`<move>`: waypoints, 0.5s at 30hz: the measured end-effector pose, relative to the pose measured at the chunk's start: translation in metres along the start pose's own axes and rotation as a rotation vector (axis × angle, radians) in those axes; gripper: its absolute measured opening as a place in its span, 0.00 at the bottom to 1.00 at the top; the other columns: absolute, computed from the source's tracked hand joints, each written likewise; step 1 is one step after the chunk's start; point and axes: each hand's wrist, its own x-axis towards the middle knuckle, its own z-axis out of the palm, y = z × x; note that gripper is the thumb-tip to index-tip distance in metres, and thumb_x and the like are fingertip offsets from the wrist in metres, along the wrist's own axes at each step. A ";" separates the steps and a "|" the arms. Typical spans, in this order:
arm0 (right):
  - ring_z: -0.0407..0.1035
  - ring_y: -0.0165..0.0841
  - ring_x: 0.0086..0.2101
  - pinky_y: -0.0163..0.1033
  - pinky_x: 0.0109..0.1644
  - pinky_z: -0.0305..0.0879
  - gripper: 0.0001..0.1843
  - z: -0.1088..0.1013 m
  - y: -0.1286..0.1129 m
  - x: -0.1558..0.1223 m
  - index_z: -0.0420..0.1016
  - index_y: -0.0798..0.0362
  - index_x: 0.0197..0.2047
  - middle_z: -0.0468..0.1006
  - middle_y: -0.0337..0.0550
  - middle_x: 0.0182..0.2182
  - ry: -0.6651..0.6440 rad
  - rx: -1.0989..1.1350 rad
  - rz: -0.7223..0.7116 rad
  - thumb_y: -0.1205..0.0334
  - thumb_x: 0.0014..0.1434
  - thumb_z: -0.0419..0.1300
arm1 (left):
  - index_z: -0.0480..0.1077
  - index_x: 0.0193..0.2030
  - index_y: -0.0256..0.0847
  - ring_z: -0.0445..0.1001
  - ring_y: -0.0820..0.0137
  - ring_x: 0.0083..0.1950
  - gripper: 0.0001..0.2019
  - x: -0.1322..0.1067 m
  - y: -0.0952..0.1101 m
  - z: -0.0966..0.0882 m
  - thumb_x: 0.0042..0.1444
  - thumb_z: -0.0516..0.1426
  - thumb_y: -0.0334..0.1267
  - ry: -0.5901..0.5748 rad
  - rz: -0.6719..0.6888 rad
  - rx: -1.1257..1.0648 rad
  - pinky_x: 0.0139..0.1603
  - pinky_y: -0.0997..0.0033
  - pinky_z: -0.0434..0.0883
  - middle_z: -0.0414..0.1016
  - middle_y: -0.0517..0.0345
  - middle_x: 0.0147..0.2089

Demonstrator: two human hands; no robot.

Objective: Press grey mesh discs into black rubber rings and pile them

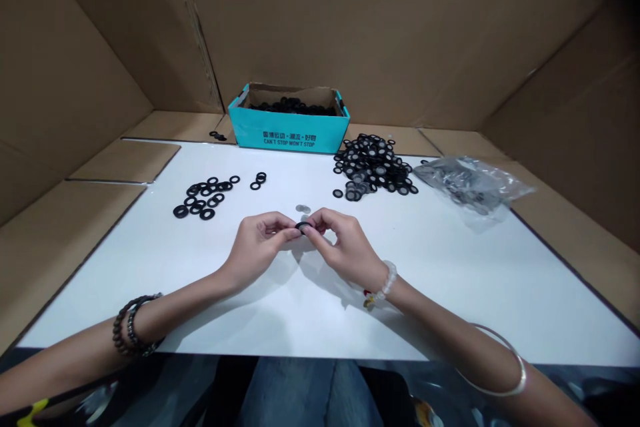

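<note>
My left hand and my right hand meet above the middle of the white table top. Both pinch one small black rubber ring between their fingertips. A small round metal mesh disc lies on the table just beyond the fingers. A loose group of plain black rings lies to the far left of my left hand. A bigger heap of black rings with mesh inside lies beyond my right hand.
A teal cardboard box with black rings in it stands at the back centre. A clear plastic bag of parts lies at the right. Two more rings lie near the box. Brown cardboard walls surround the table.
</note>
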 end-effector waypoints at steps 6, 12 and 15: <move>0.64 0.28 0.26 0.34 0.31 0.61 0.06 -0.004 -0.003 -0.002 0.67 0.54 0.29 0.70 0.38 0.24 -0.023 -0.022 -0.039 0.65 0.58 0.55 | 0.75 0.26 0.37 0.76 0.70 0.33 0.02 -0.005 0.003 0.000 0.48 0.61 0.32 0.034 0.075 0.061 0.37 0.73 0.73 0.78 0.58 0.28; 0.65 0.28 0.25 0.34 0.31 0.60 0.06 -0.009 -0.003 -0.002 0.68 0.55 0.28 0.72 0.39 0.24 -0.101 -0.018 0.015 0.66 0.56 0.56 | 0.76 0.27 0.38 0.76 0.71 0.32 0.02 -0.004 0.000 -0.002 0.47 0.62 0.30 -0.013 0.019 0.038 0.36 0.74 0.73 0.79 0.59 0.28; 0.64 0.27 0.25 0.34 0.30 0.60 0.08 -0.010 -0.001 -0.001 0.68 0.55 0.25 0.71 0.38 0.22 -0.112 0.055 0.076 0.66 0.55 0.57 | 0.75 0.26 0.37 0.74 0.72 0.32 0.01 -0.002 -0.001 -0.001 0.46 0.63 0.32 -0.047 -0.046 0.000 0.35 0.74 0.71 0.78 0.58 0.28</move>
